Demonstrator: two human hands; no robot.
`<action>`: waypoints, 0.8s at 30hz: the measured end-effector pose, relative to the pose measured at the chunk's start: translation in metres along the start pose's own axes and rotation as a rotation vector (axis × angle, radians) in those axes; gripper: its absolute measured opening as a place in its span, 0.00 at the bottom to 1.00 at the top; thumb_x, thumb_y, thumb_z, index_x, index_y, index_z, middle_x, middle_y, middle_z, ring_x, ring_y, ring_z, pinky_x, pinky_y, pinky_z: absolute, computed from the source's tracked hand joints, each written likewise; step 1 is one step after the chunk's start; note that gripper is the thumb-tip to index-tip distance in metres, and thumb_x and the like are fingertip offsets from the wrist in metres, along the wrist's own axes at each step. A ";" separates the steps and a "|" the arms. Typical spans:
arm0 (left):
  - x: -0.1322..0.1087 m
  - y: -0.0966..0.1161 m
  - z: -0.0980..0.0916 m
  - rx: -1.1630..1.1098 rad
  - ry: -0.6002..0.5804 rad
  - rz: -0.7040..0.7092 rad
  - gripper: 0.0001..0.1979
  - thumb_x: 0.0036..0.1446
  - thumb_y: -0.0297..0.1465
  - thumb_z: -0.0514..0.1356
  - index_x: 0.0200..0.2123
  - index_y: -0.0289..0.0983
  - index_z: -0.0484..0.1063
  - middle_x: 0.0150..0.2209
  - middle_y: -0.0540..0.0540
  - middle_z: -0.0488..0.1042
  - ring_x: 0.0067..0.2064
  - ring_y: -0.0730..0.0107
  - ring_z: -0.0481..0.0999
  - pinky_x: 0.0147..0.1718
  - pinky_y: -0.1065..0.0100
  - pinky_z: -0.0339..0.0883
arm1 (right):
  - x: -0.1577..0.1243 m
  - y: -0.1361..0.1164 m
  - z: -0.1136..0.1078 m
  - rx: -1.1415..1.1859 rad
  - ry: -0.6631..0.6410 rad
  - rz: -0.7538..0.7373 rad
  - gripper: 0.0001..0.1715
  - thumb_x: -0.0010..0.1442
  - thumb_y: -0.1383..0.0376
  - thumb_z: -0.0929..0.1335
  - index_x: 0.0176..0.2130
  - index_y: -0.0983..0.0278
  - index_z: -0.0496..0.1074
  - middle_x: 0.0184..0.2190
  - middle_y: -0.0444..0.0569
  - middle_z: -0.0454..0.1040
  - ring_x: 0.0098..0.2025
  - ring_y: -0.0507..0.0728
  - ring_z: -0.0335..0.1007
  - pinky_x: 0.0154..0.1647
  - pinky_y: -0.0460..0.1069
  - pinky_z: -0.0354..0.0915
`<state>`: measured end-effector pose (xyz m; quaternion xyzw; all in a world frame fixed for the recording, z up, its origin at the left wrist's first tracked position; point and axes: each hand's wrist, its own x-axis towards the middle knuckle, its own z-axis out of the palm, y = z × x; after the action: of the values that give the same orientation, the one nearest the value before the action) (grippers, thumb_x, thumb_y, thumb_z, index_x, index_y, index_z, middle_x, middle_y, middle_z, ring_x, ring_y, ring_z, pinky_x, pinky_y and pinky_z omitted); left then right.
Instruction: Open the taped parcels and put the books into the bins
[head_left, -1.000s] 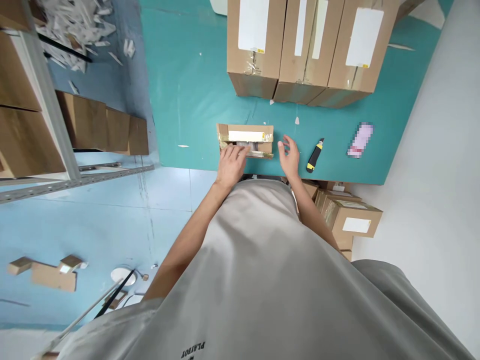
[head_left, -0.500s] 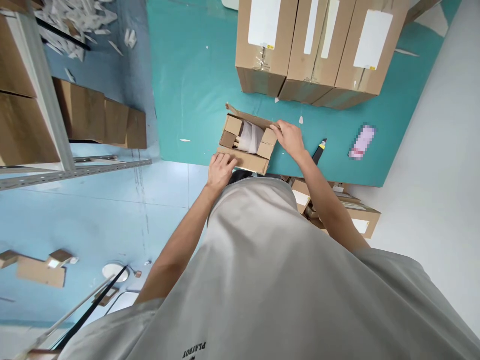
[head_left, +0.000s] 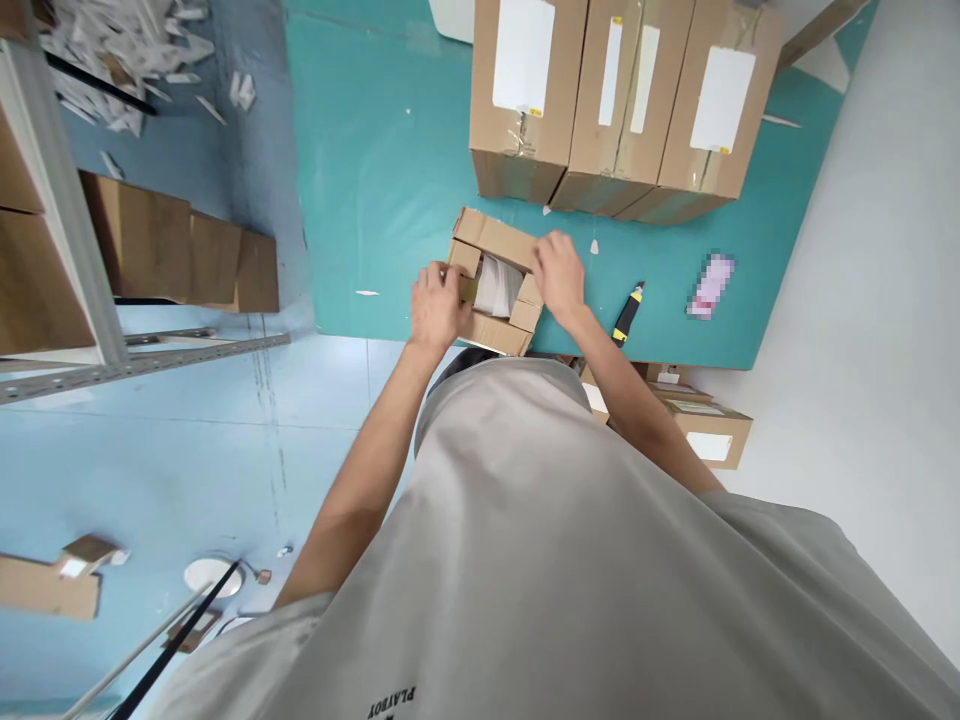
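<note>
A small cardboard box (head_left: 496, 240) stands with its flaps spread at the near edge of the teal table (head_left: 375, 180). Something white wrapped in plastic (head_left: 498, 285) lies inside it. My left hand (head_left: 433, 308) has its fingers curled round the box's left flap. At the right side of the box, my right hand (head_left: 559, 275) lies with its fingers bent over the right flap.
Three large taped cartons (head_left: 611, 100) with white labels stand behind the small box. A yellow and black utility knife (head_left: 627, 313) lies right of my right hand, a pink item (head_left: 709, 285) farther right. Labelled boxes (head_left: 705, 430) sit under the table, metal shelving (head_left: 67, 230) at left.
The box was shut a second ago; its flaps are now spread. My left hand went from the near flap to the left flap, my right from beside the box onto its right flap.
</note>
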<state>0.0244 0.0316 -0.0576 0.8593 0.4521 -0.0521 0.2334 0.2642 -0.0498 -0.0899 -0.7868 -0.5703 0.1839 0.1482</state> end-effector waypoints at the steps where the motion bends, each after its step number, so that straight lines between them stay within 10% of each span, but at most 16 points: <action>1: 0.007 0.003 -0.001 0.011 0.007 -0.012 0.27 0.69 0.31 0.63 0.69 0.35 0.69 0.70 0.25 0.68 0.71 0.33 0.68 0.69 0.41 0.67 | -0.007 -0.013 0.000 -0.040 -0.070 -0.064 0.23 0.84 0.63 0.58 0.60 0.66 0.79 0.59 0.62 0.79 0.65 0.68 0.70 0.70 0.64 0.68; 7: 0.026 0.005 0.002 0.006 0.051 -0.051 0.31 0.71 0.27 0.57 0.75 0.37 0.63 0.69 0.28 0.69 0.70 0.37 0.70 0.64 0.45 0.75 | -0.040 -0.064 0.002 -0.210 -0.336 -0.098 0.22 0.82 0.68 0.59 0.58 0.72 0.80 0.54 0.66 0.82 0.62 0.69 0.71 0.65 0.61 0.70; 17: 0.042 0.014 0.013 -0.008 0.078 -0.110 0.34 0.66 0.29 0.61 0.74 0.31 0.63 0.67 0.21 0.71 0.66 0.34 0.76 0.62 0.45 0.76 | -0.099 -0.025 -0.014 0.009 -0.012 0.133 0.20 0.80 0.70 0.61 0.59 0.65 0.79 0.56 0.61 0.76 0.58 0.66 0.75 0.63 0.59 0.74; 24: 0.048 -0.036 0.014 -0.459 0.133 -0.086 0.28 0.72 0.35 0.54 0.71 0.34 0.69 0.54 0.32 0.84 0.59 0.41 0.84 0.62 0.47 0.76 | -0.076 0.002 -0.024 -0.048 0.121 0.205 0.23 0.79 0.72 0.60 0.56 0.64 0.81 0.58 0.62 0.77 0.66 0.68 0.69 0.70 0.62 0.68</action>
<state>0.0252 0.0784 -0.0970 0.7653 0.5027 0.0988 0.3897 0.2556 -0.1237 -0.0603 -0.8540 -0.4809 0.1367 0.1438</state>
